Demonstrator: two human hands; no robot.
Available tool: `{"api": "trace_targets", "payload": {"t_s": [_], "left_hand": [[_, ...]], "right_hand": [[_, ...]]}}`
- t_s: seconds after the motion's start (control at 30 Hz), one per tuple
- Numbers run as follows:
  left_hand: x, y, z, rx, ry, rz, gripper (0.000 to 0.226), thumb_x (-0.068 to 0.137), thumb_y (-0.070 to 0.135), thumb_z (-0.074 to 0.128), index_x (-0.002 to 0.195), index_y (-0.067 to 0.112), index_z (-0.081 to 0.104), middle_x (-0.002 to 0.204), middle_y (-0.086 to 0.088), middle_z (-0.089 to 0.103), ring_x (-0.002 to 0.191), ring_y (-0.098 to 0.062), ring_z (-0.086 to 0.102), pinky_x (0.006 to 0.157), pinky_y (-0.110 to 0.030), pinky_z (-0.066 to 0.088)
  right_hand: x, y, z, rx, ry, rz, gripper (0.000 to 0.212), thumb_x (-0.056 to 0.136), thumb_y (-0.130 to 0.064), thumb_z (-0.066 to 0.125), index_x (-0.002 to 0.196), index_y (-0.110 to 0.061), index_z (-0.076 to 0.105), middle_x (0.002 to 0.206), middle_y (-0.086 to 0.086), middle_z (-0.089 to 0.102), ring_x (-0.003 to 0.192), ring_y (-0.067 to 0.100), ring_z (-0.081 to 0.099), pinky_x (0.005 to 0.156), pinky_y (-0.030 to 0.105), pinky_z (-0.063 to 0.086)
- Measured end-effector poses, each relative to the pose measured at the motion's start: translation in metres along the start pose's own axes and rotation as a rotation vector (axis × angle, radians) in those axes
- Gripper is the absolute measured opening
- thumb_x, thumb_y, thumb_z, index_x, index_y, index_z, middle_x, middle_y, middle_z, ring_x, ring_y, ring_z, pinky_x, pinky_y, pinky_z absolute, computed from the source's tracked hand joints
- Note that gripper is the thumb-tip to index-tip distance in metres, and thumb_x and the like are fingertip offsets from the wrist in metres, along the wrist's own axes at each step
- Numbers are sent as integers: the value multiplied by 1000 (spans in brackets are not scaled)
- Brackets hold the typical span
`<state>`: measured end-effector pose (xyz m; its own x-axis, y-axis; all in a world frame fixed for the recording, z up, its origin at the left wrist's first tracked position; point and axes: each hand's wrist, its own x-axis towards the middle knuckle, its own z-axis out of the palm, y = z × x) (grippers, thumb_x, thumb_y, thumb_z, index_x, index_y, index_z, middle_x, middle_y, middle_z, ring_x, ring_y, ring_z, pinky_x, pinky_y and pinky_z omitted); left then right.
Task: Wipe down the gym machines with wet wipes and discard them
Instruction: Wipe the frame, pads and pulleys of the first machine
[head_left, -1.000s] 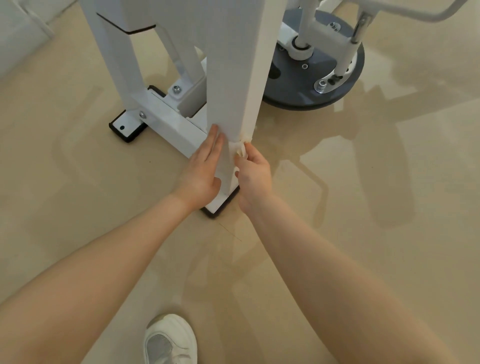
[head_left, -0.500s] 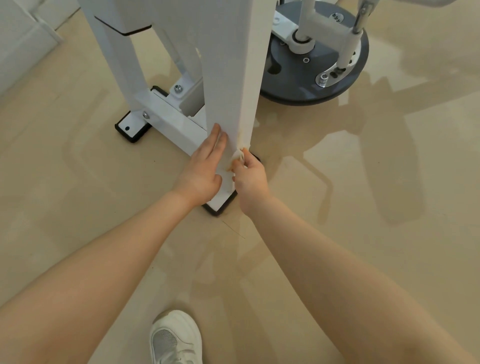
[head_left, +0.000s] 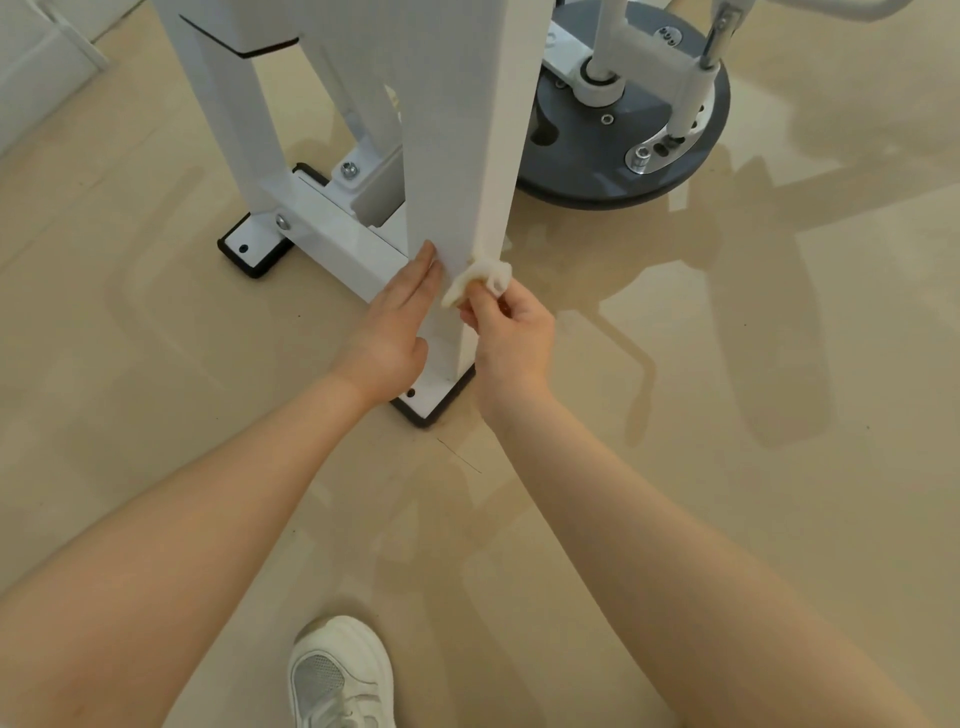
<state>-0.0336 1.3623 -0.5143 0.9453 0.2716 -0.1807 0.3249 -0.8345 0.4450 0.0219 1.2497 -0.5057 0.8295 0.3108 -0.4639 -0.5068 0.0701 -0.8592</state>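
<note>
A glossy beige floor (head_left: 779, 467) fills nearly the whole view, smooth enough to carry soft, darker reflections and shadows across its right half. A thin dark hairline mark (head_left: 460, 456) crosses it near the middle. At the top left corner a pale grey-white wall base (head_left: 36, 67) meets the floor at a slant. The light is even and diffuse.

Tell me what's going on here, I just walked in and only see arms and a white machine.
A person is wiping down a white gym machine. The right hand pinches a crumpled wet wipe against the edge of the upright post, low down near its black-edged foot plate. The left hand rests flat on the post's face, fingers straight. A white shoe stands on the glossy beige floor.
</note>
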Motion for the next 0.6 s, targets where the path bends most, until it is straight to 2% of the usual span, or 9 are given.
{"api": "trace_targets", "payload": {"t_s": [0.07,0.2,0.27,0.33,0.4,0.47,0.53,0.6], "left_hand": [[1,-2,0,16,8,8,76,84,-12,40,149,13,9,155,8,-3,144,-12,5,114,-21,14],[1,-3,2,23,9,-8,75,84,-11,39,149,12,9,156,7,-3,144,-10,3,110,-13,6],[1,-4,3,18,8,-5,75,84,-11,39,149,12,9,156,7,-3,144,-11,4,110,-14,7],[1,-5,3,9,2,-5,76,84,-12,38,149,12,9,156,7,-3,144,-10,3,110,-13,6],[1,-6,1,3,-4,0,75,83,-13,38,149,11,9,156,6,-2,144,-10,3,108,-10,5],[0,-6,-1,-6,-13,7,75,83,-14,37,149,11,9,156,6,-2,143,-9,3,108,-9,4],[0,-5,-2,-30,-20,10,75,84,-14,37,148,11,10,156,6,-2,143,-9,3,108,-9,5],[0,-5,-3,-45,-26,4,74,84,-14,37,149,11,10,156,7,-3,143,-8,3,111,-12,8]], "right_hand": [[0,7,-10,-36,45,68,22,91,-6,53,74,-16,63,67,-5,59,61,2,56,76,22,51],[5,15,-11,-97,89,201,18,90,-2,53,74,-10,56,72,3,60,65,10,60,78,28,53],[10,13,-3,-102,88,246,15,87,4,52,74,0,58,80,15,66,78,25,66,83,32,53],[14,7,7,-92,107,271,12,82,10,50,85,19,57,102,32,62,100,44,60,92,46,49],[17,1,14,-68,136,296,14,79,14,48,84,20,58,110,34,56,108,45,51,93,51,45],[20,-3,17,-37,159,306,21,80,14,48,69,8,64,106,29,62,106,40,56,91,42,50],[20,-10,18,-17,171,275,20,83,11,52,71,4,67,98,23,68,99,33,64,77,27,54],[20,-20,17,27,158,215,17,84,7,56,73,0,68,83,13,71,88,25,69,67,20,53]]}}
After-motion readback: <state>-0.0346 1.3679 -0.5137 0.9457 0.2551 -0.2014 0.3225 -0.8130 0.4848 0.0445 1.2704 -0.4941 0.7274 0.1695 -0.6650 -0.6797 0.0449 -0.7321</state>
